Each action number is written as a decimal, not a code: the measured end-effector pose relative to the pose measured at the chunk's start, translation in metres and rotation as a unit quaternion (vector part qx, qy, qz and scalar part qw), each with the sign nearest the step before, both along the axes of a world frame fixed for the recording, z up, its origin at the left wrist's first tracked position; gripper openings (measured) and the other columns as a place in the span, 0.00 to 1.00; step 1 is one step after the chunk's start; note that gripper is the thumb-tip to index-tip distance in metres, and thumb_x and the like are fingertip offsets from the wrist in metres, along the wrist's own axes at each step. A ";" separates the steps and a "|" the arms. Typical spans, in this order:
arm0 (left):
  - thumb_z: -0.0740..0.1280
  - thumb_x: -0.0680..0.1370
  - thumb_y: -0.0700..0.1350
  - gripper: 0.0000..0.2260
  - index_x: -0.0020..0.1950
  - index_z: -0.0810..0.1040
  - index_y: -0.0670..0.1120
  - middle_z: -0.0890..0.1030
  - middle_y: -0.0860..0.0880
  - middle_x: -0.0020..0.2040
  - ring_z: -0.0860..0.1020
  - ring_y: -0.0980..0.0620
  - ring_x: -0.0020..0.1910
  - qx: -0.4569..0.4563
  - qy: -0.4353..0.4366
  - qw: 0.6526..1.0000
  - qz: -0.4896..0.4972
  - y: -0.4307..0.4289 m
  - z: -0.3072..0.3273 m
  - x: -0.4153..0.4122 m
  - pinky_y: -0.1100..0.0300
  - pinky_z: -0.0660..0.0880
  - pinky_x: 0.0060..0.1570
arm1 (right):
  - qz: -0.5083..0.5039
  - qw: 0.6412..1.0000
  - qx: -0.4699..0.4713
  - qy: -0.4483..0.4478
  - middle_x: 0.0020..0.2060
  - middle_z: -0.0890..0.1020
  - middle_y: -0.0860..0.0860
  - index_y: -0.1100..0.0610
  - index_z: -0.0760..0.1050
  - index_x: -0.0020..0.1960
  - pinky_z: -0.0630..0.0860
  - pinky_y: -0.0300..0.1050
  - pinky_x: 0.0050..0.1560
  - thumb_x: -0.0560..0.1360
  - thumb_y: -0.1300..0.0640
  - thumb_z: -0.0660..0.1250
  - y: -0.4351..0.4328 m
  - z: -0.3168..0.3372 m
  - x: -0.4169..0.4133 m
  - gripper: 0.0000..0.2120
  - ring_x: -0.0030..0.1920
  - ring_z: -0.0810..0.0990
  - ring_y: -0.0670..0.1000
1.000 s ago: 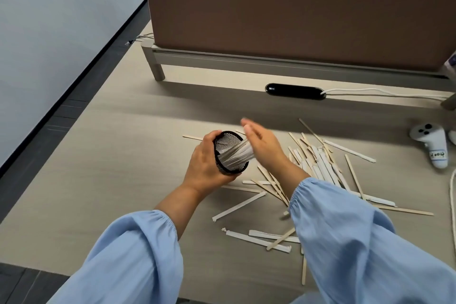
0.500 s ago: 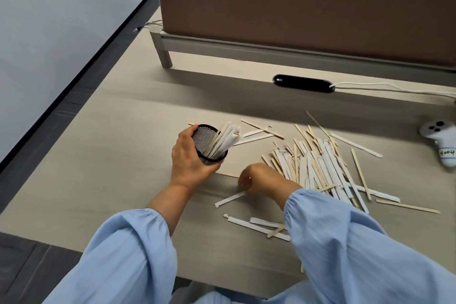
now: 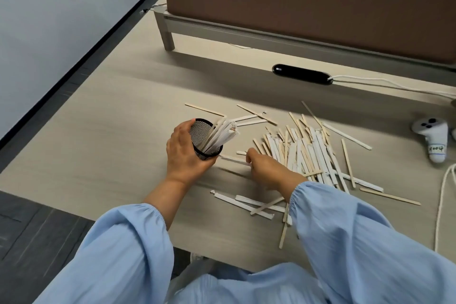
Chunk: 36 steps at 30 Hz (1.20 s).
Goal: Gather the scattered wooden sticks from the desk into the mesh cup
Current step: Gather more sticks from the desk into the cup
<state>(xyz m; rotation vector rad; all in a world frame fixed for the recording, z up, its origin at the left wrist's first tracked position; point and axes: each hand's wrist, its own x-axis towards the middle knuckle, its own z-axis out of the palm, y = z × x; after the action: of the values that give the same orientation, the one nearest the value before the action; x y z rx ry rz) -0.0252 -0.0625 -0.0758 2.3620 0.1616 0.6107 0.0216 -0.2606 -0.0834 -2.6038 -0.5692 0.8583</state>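
My left hand (image 3: pixel 183 153) grips a black mesh cup (image 3: pixel 200 134), tilted to the right just above the desk. A bundle of sticks (image 3: pixel 220 134) pokes out of its mouth. My right hand (image 3: pixel 265 168) lies low on the desk to the right of the cup, fingers pinched on a pale stick (image 3: pixel 233 158) that points left toward the cup. A dense pile of wooden and paper-wrapped sticks (image 3: pixel 308 153) spreads to the right of that hand. More loose sticks (image 3: pixel 249 202) lie near the front edge.
A brown divider panel (image 3: pixel 308 2) stands along the back of the desk (image 3: pixel 111 131). A black oval cable port (image 3: pixel 302 74) with a white cable sits behind the pile. A white controller (image 3: pixel 433 137) and a white cord (image 3: pixel 441 205) lie at the right edge.
My right hand left the cup's mouth after dropping sticks in, came down to the desk and pinched a stick. The cup sank lower in my left hand.
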 end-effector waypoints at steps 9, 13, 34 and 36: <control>0.68 0.60 0.59 0.36 0.63 0.61 0.48 0.73 0.40 0.58 0.70 0.44 0.57 -0.005 -0.011 1.000 0.008 -0.031 0.000 -0.018 0.47 0.67 0.55 | 0.119 0.988 -0.087 -0.055 0.38 0.74 0.54 0.60 0.76 0.43 0.65 0.42 0.34 0.72 0.54 0.68 -0.030 -0.007 -0.033 0.08 0.39 0.72 0.55; 0.69 0.60 0.59 0.37 0.64 0.61 0.47 0.73 0.40 0.58 0.70 0.43 0.57 0.008 -0.006 1.000 0.014 -0.033 0.001 -0.027 0.45 0.68 0.55 | 0.069 0.988 -0.061 -0.121 0.48 0.78 0.57 0.61 0.77 0.53 0.71 0.47 0.43 0.77 0.56 0.61 -0.028 -0.014 -0.030 0.10 0.48 0.78 0.59; 0.68 0.60 0.60 0.37 0.64 0.61 0.47 0.73 0.39 0.59 0.71 0.42 0.58 0.030 0.010 0.996 0.089 -0.008 -0.004 -0.062 0.44 0.67 0.55 | 0.130 0.989 -0.051 -0.045 0.44 0.75 0.54 0.57 0.70 0.52 0.67 0.45 0.41 0.71 0.46 0.69 0.014 -0.009 -0.040 0.17 0.42 0.72 0.54; 0.68 0.60 0.59 0.37 0.64 0.61 0.47 0.73 0.39 0.58 0.71 0.42 0.58 0.030 0.009 0.995 0.095 -0.007 -0.005 -0.063 0.44 0.67 0.55 | 0.141 0.988 -0.060 -0.033 0.40 0.74 0.54 0.59 0.75 0.49 0.67 0.45 0.40 0.71 0.50 0.70 0.015 -0.013 -0.042 0.14 0.40 0.72 0.54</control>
<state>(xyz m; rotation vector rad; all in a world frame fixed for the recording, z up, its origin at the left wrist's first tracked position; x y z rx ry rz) -0.0887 -0.0694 -0.0807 2.4283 0.3851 0.6940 -0.0207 -0.2459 -0.0966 -2.7100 -0.9486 0.9183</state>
